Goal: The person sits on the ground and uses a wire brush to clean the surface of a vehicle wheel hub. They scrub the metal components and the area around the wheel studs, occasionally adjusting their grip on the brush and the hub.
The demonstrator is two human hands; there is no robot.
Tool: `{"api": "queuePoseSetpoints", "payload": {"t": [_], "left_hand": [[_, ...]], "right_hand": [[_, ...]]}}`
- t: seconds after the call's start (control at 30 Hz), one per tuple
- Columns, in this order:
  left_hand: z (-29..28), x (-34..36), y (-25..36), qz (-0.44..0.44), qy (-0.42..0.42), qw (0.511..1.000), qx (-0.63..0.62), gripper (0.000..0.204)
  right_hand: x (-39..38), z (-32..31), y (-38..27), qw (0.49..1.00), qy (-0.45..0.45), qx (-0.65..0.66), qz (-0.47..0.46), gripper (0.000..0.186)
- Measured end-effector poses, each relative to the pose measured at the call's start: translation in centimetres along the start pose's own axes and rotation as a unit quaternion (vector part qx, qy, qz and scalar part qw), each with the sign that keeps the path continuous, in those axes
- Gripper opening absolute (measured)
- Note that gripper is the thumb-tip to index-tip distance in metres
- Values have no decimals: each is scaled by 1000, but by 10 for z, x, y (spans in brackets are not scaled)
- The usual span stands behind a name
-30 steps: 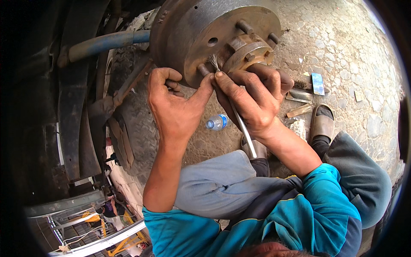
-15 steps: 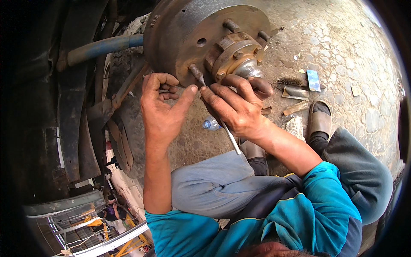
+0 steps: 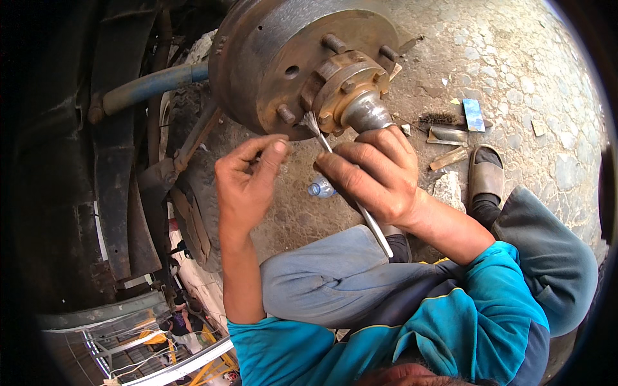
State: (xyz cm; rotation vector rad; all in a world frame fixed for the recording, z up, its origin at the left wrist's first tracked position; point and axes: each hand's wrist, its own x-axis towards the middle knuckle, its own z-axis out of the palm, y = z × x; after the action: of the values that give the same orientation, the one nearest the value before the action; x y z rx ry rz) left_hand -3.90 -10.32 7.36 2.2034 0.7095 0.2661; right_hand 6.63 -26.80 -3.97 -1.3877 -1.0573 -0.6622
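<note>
1. head view: a rusty round metal brake drum (image 3: 270, 58) fills the upper middle, with threaded studs (image 3: 333, 43) standing out of its face and a brown hub (image 3: 351, 83) with a grey metal cap (image 3: 367, 114) at its centre.
2. the right hand (image 3: 380, 177) is clenched around a thin silver metal tool (image 3: 341, 174); its frayed, brush-like tip touches the hub flange just left of the grey cap, and the shaft runs down under the palm and comes out below the wrist, over the knee.
3. the right fingertips (image 3: 386, 138) lie just beside the grey cap; whether they touch it i cannot tell.
4. the left hand (image 3: 244, 186) hangs just below the drum's lower edge, fingers loosely curled with thumb and forefinger close together; whether something small sits between them i cannot tell.
5. a small clear plastic bottle with a blue cap (image 3: 320, 188) lies on the stony ground (image 3: 515, 58) between the two hands.
6. to the right of the hub, on the ground, lie a dark wire brush (image 3: 441, 118), a blue flat piece (image 3: 474, 114) and two metal wedges (image 3: 449, 147).
7. a brown sandal (image 3: 486, 177) sits near the right forearm, beside a grey trouser leg (image 3: 547, 257).
8. a blue-grey axle tube (image 3: 151, 87) runs left from behind the drum toward the dark vehicle underside.
</note>
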Motion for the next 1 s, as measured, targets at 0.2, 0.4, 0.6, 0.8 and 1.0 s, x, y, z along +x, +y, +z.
{"api": "queuePoseSetpoints", "payload": {"t": [0.2,0.4,0.6,0.8,1.0], "left_hand": [[-1,-1,-4,-9,-28,993,-113,27],[3,-12,2,-12,-63,992,-106,24],[9,-19,3,-39,-44,995,-86,24],[27,-21,-4,9,-37,996,-82,22],[31,-13,-11,3,-34,994,-108,25]], "right_hand": [[1,1,-2,1000,9,-21,-18,47],[-22,4,-22,986,-154,-23,-53,57],[-34,3,-32,978,-177,97,46,52],[-33,35,-58,744,28,454,490,19],[-25,44,-51,858,91,347,368,18]]}}
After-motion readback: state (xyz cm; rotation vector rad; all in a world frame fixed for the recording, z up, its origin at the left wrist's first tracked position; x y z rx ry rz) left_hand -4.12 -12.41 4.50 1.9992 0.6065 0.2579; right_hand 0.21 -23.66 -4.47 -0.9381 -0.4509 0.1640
